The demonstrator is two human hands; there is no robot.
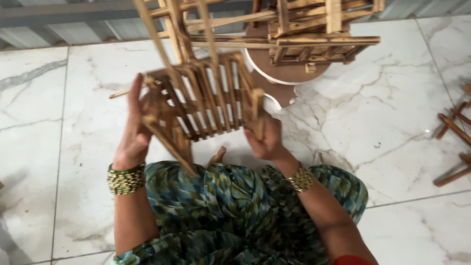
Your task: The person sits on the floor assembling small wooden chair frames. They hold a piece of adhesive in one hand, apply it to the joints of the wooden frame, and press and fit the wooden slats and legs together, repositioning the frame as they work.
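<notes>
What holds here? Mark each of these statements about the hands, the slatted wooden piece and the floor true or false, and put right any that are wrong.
1. Both hands hold the slatted wooden frame. True: the left hand grips its left end and the right hand its right end.
2. The frame lies flat on the floor. False: it is lifted above the white marble floor, over the person's lap.
3. Both wrists bear bangles. True: green and gold bangles on the left, a gold bangle on the right.
4. The floor is bare concrete. False: it is white veined tile.
5. More wooden frames are stacked beyond the held one. True.
</notes>
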